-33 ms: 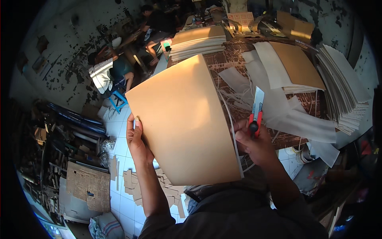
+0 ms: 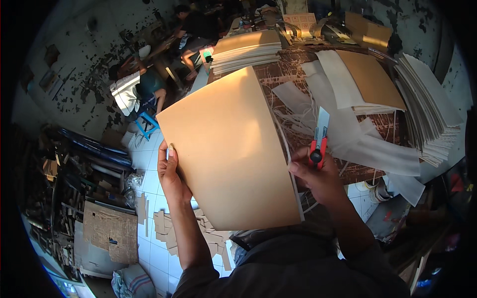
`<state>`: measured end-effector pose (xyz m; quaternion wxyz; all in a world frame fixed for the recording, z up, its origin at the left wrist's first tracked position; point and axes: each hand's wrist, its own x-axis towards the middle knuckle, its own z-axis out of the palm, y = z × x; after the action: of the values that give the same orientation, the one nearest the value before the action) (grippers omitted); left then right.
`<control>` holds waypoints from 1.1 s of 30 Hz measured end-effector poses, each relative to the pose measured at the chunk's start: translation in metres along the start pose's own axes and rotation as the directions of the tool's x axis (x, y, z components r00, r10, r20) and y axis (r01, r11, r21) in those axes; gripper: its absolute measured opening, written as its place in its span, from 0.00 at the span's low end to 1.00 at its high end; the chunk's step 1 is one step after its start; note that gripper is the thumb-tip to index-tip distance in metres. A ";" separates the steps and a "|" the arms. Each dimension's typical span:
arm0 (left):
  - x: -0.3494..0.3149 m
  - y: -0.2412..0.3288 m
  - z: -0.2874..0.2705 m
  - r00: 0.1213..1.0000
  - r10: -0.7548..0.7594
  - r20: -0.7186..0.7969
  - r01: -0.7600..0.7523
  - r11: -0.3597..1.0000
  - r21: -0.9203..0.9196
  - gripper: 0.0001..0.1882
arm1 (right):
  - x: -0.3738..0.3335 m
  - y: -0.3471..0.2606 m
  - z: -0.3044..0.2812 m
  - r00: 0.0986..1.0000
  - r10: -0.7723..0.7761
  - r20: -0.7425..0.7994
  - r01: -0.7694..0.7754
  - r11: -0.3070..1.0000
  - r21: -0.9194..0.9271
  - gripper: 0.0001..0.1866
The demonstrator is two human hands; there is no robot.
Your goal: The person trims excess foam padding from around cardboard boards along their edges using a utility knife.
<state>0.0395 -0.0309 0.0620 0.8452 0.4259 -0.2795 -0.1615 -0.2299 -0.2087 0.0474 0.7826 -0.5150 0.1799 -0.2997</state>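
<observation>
A large tan cardboard sheet (image 2: 223, 154) is held up in front of me, tilted, with a thin white strip along its right edge. My left hand (image 2: 171, 176) grips its left edge, thumb on the front face and fingers mostly behind. My right hand (image 2: 320, 181) is closed around a red and black utility knife (image 2: 318, 151), its wide blade out and pointing up and away. The thumb and fingers of that hand are also at the sheet's right edge, by the white strip; whether they pinch it I cannot tell.
Beyond the sheet is a scratched brown worktable (image 2: 293, 67) bearing a stack of tan boards (image 2: 246, 47), translucent white sheeting (image 2: 343, 129) and a fanned white stack (image 2: 427, 111). Cardboard offcuts (image 2: 213, 238) litter the tiled floor. Two people sit at the far left, one on a blue stool (image 2: 146, 124).
My right thumb has shifted slightly left, toward the edge of the cardboard sheet. My left hand and the sheet stay almost where they were.
</observation>
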 end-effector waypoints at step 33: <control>-0.025 -0.053 -0.110 0.897 -0.147 -0.418 0.076 0.980 -0.182 0.19 | 0.085 -0.043 -0.114 0.877 -0.374 -0.301 0.133 0.792 -0.596 0.20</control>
<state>0.0848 0.0204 -0.0423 0.9069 0.3965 -0.0478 -0.1340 -0.2451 -0.3558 0.0426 0.4943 -0.6672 0.3444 -0.4381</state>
